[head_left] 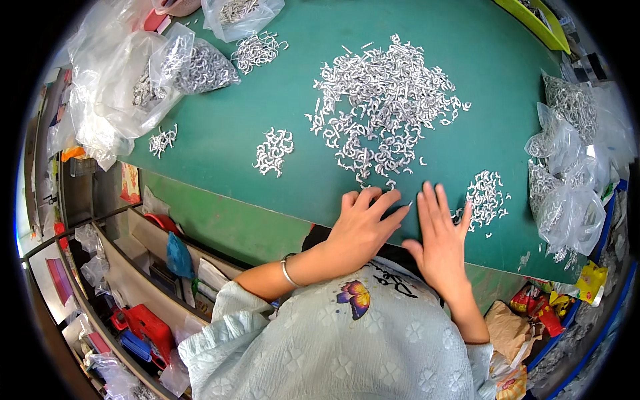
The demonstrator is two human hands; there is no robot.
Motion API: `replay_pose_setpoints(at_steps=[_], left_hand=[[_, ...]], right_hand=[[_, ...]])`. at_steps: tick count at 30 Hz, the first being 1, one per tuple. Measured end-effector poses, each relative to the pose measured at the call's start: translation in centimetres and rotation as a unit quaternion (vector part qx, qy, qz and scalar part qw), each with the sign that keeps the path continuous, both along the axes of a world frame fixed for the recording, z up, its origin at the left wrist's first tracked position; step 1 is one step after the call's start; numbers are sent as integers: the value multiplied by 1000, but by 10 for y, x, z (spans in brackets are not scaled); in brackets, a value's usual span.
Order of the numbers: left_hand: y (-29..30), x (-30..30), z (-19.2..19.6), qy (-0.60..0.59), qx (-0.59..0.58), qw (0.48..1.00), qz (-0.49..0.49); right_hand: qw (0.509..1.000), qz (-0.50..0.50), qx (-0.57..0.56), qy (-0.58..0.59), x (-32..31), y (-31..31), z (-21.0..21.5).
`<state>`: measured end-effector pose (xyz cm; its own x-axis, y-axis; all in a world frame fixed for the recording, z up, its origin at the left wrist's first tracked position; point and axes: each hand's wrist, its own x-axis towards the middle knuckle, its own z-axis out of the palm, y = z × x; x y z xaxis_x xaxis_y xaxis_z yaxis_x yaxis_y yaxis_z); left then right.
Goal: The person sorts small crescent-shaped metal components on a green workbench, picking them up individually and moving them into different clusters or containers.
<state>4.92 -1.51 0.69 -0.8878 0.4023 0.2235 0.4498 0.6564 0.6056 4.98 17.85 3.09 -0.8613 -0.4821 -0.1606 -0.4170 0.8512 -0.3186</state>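
A large heap of small curved silver-grey pieces (393, 87) spreads over the green tabletop (227, 160). My left hand (367, 227) rests near the table's front edge, fingers bent and apart, with the fingertips at a few stray pieces (391, 184) below the heap. Whether a piece lies under those fingertips is hidden. Beside it, my right hand (440, 237) lies flat with fingers stretched out and holds nothing. Its thumb points toward the left hand, and its outer finger is next to a smaller pile of the curved pieces (487, 200).
Smaller piles (273, 152) lie to the left. Clear plastic bags of pieces (203, 67) stand at the far left, and more bags (567, 160) line the right edge. A yellow-green tray (533, 23) sits at the far right. Below the table are shelves with a red object (148, 330).
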Motion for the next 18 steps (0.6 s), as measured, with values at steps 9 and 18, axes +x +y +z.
replay_pose_setpoints(at_steps=[9,18], left_hand=[[-14,-2,1,-8,-34,997,65],[-8,-13,0,24,-27,995,90]], right_hand=[[996,64,-27,-56,4,-8,5],[998,38,-39,31,-29,-22,3]])
